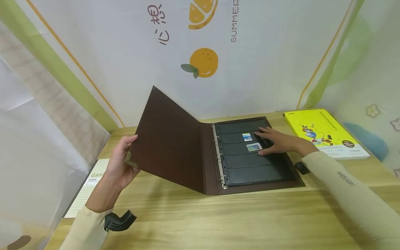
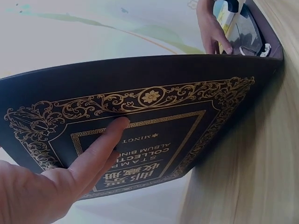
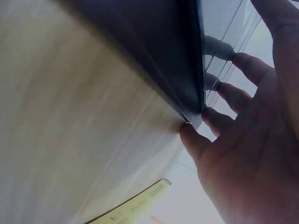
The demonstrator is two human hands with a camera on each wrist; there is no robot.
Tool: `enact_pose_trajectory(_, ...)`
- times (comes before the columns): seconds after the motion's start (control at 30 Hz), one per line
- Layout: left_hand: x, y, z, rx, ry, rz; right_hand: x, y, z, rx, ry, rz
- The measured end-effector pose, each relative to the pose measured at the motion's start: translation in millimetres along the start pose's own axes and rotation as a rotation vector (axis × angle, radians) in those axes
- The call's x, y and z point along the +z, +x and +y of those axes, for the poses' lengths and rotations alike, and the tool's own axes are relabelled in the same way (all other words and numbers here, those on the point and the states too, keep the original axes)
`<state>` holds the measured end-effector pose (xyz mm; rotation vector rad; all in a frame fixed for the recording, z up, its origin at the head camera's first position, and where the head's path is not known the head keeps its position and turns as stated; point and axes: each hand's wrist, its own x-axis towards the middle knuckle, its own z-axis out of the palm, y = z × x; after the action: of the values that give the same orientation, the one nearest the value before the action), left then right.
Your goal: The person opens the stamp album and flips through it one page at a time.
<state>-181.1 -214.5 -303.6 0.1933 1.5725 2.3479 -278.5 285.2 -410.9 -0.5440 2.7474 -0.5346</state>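
A dark brown stamp album (image 1: pixel 172 142) lies opened on the wooden table, its front cover tilted up at a slant. My left hand (image 1: pixel 120 165) grips that cover at its outer left corner. Gold scrollwork and lettering mark the cover's outside (image 2: pixel 154 96) in the left wrist view, where fingers lie along it. Metal rings hold a black pocket page (image 1: pixel 250 172), on which two small stamps, one upper (image 1: pixel 247 137) and one lower (image 1: pixel 254 147), show. My right hand (image 1: pixel 278 141) rests on the page with spread fingers, its fingertips just right of the stamps.
A yellow book (image 1: pixel 322 126) lies at the table's right rear, beyond the right forearm. At the left edge, a pale lined notebook (image 1: pixel 79 199) lies partly behind the left arm. A printed curtain (image 1: pixel 250 76) hangs along the table's back and sides.
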Motion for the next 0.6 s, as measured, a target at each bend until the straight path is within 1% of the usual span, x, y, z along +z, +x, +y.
enact_pose_trajectory(0.17, -8.9, -5.8, -1.1, 0.004, -0.083, 0.014, 0, 5, -1, -0.016, -0.020, 0.003)
enact_pose_trajectory(0.33, -15.9, -8.7, -3.0, 0.008, -0.164, 0.002, -1, 6, -2, -0.008, -0.014, -0.004)
enact_pose_trajectory(0.5, -21.9, -8.8, -8.0, -0.004, -0.260, -0.026, -1, 6, -1, -0.005, -0.022, -0.014)
enact_pose_trajectory(0.6, -25.1, -8.3, -11.9, -0.013, -0.278, -0.019, -2, 5, 0, 0.002, -0.031, -0.016)
